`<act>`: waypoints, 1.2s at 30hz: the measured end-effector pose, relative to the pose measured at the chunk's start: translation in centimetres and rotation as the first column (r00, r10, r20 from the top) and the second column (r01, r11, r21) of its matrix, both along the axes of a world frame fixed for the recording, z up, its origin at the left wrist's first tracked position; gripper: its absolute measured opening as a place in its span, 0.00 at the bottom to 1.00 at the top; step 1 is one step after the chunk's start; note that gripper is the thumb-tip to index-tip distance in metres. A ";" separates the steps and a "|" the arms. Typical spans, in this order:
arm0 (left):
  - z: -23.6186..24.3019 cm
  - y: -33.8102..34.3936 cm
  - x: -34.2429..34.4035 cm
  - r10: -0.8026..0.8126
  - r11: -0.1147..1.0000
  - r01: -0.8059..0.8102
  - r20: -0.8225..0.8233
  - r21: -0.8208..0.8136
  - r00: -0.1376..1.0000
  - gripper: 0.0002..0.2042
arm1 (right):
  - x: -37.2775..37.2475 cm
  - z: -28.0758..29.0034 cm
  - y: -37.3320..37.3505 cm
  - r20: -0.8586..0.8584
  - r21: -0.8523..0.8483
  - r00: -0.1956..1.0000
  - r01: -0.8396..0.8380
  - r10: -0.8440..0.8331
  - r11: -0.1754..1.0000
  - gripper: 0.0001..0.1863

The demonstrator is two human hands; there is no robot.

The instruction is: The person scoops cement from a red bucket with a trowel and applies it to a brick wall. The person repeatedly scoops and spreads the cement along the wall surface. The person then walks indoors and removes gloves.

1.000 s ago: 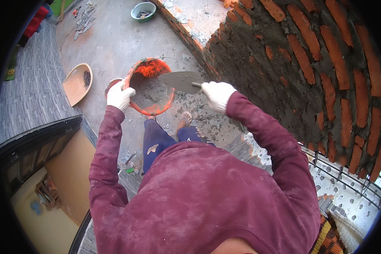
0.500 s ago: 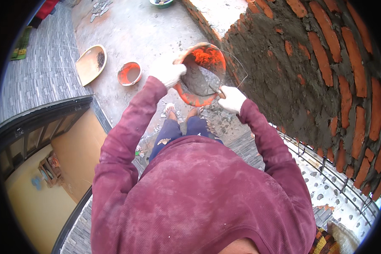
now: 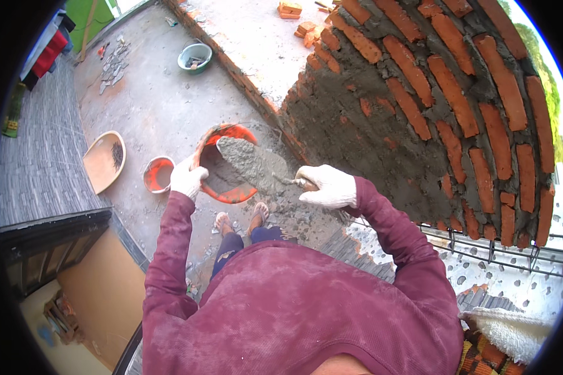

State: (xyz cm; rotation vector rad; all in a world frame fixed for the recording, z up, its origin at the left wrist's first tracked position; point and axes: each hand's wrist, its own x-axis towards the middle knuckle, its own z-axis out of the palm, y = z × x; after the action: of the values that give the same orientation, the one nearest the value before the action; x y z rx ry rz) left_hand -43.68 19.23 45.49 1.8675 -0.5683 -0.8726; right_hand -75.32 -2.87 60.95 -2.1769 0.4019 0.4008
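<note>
- Left hand [image 3: 187,177], gloved, grips the orange bucket [image 3: 230,194] by its rim at nine o'clock.
- Right hand [image 3: 328,186] is clenched on the trowel [image 3: 256,166].
- The blade, heaped with mortar, lies over the bucket, at ten o'clock from that hand, seemingly clear of the brick wall [image 3: 431,94].

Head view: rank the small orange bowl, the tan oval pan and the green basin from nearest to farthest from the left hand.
1. Small orange bowl: on the concrete floor just left of the gloved left hand.
2. Tan oval pan: farther left, by the floor's edge.
3. Green basin: far up the floor, beside the low wall.
</note>
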 end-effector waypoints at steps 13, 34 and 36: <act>-5.0 4.8 5.3 -0.023 0.988 -0.026 0.314 0.151 0.949 0.30 | -7.8 24.5 -14.7 0.122 0.490 0.702 0.572 -0.702 0.658 0.12; 13.4 -5.4 -1.7 -0.485 0.851 0.520 0.486 0.072 0.727 0.14 | 5.8 -7.4 7.2 -0.413 -0.339 0.904 -0.040 -0.110 0.940 0.17; 13.6 -5.5 -1.8 -0.452 0.865 0.498 0.534 0.065 0.714 0.13 | 3.4 -5.8 9.5 -0.312 -0.225 0.911 0.206 -0.271 0.952 0.15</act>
State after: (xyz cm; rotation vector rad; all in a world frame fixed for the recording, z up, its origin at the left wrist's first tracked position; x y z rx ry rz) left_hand -45.53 13.73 59.10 1.9117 -1.4729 -0.6108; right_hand -71.97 6.63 55.12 -2.2040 0.9243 0.6243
